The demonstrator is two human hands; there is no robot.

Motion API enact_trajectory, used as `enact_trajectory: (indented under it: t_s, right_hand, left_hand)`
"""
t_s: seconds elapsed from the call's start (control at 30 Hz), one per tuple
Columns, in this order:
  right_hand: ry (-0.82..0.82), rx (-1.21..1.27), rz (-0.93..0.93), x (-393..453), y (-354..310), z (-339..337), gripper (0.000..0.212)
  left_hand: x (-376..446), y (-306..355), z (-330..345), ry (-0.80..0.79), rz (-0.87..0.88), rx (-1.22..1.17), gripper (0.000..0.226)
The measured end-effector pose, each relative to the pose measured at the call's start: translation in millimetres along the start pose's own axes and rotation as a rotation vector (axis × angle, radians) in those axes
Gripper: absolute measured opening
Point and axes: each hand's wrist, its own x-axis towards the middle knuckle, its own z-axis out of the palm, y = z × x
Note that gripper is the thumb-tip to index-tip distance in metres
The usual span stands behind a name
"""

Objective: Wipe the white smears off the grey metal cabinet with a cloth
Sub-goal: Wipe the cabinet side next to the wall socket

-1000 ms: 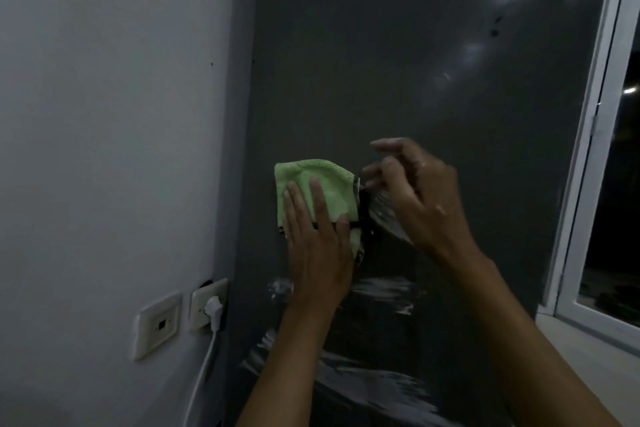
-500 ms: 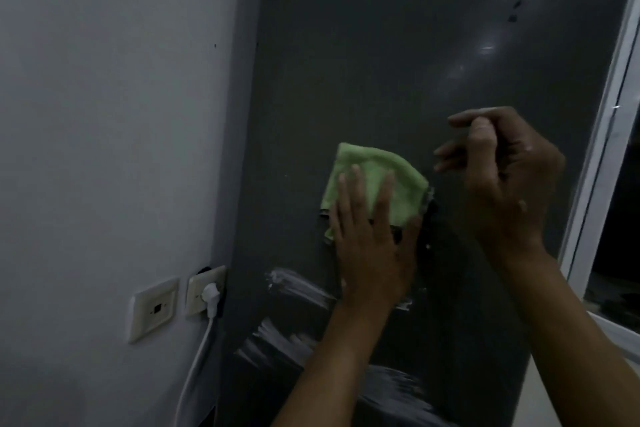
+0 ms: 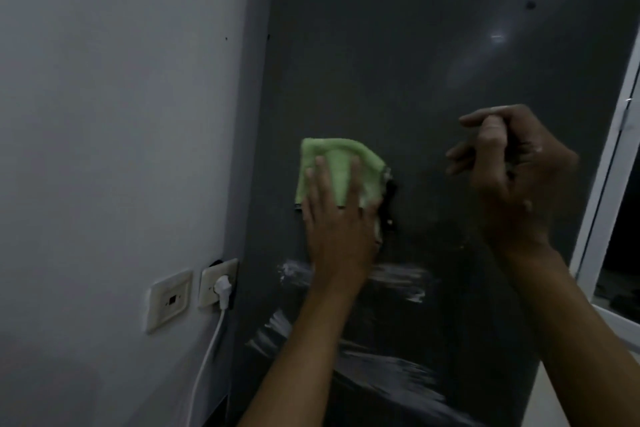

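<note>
In front of you stands the grey metal cabinet (image 3: pixel 398 62), its dark flat side filling the middle and right of the view, with a few pale reflections high up near its right edge. To its left runs the white wall (image 3: pixel 114 114), and at the far right edge you can see a strip of white window frame (image 3: pixel 609 184) with darkness beyond it.

Low on the cabinet the white smears (image 3: pixel 398 276) lie in rough bands: one streak sits just below your left hand, and broader ones spread lower down on either side of your left forearm.

Your right hand (image 3: pixel 516 180) is raised in front of the cabinet, to the right of the cloth and apart from it, its fingers curled in loosely with nothing visible in them. Whether it touches the metal you cannot tell from here.

Your left hand (image 3: pixel 337 229) presses flat on the green cloth (image 3: pixel 337 163), fingers straight and spread over its lower half, holding it against the cabinet just above the top smear. The cloth is folded, its upper edge showing past your fingertips.

On the wall low down, a switch plate (image 3: pixel 169 300) sits beside a socket (image 3: pixel 218 282) with a white plug (image 3: pixel 221 288) in it, its cable hanging down.
</note>
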Motion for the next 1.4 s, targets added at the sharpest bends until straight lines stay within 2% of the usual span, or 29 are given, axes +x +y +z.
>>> enact_trajectory:
  t_s: [0.07, 0.13, 0.27, 0.33, 0.47, 0.53, 0.67, 0.77, 0.9, 1.1, 1.23, 1.3, 1.4]
  right_hand:
    - [-0.007, -0.025, 0.019, 1, -1, -3, 0.024]
    - [-0.023, -0.054, 0.038, 3, -1, -6, 0.025]
    - [-0.100, -0.154, 0.068, 8, -1, -16, 0.026]
    - [-0.150, -0.222, 0.037, 11, 0, -22, 0.027]
    - [-0.190, -0.330, 0.012, 17, 6, -34, 0.036]
    - [-0.156, -0.346, 0.030, 22, 11, -41, 0.039]
    - [-0.059, -0.335, 0.054, 25, 15, -49, 0.036]
    - [-0.051, -0.338, 0.045, 22, 15, -47, 0.034]
    - [-0.102, -0.359, 0.035, 20, 17, -53, 0.035]
    - [-0.153, -0.428, 0.072, 27, 31, -84, 0.038]
    - [-0.131, -0.412, 0.093, 25, 35, -86, 0.041]
    - [-0.097, -0.396, 0.068, 23, 34, -85, 0.042]
    - [-0.043, -0.361, 0.038, 20, 35, -86, 0.041]
  left_hand:
    - [9, -29, -4, -0.082, -0.177, 0.020, 0.063]
    - [10, -52, -8, -0.061, -0.290, -0.084, 0.065]
    - [5, -56, -9, 0.031, -0.338, -0.300, 0.067]
    - [1, -43, -3, 0.056, -0.298, -0.270, 0.065]
    - [-17, -7, 7, 0.098, -0.110, -0.146, 0.062]
    - [-23, 16, 11, 0.105, -0.014, -0.112, 0.060]
    - [-41, 66, 27, 0.103, 0.297, -0.058, 0.060]
    - [-46, 77, 33, 0.058, 0.403, -0.065, 0.064]
    - [-30, 58, 24, 0.035, 0.438, 0.008, 0.065]
    - [-2, 54, 2, 0.005, 0.123, -0.064, 0.065]
    - [-5, 65, 6, 0.034, 0.076, -0.085, 0.069]
    - [-16, 80, 14, 0.062, 0.078, -0.073, 0.070]
    - [-48, 100, 36, 0.067, 0.253, -0.037, 0.070]
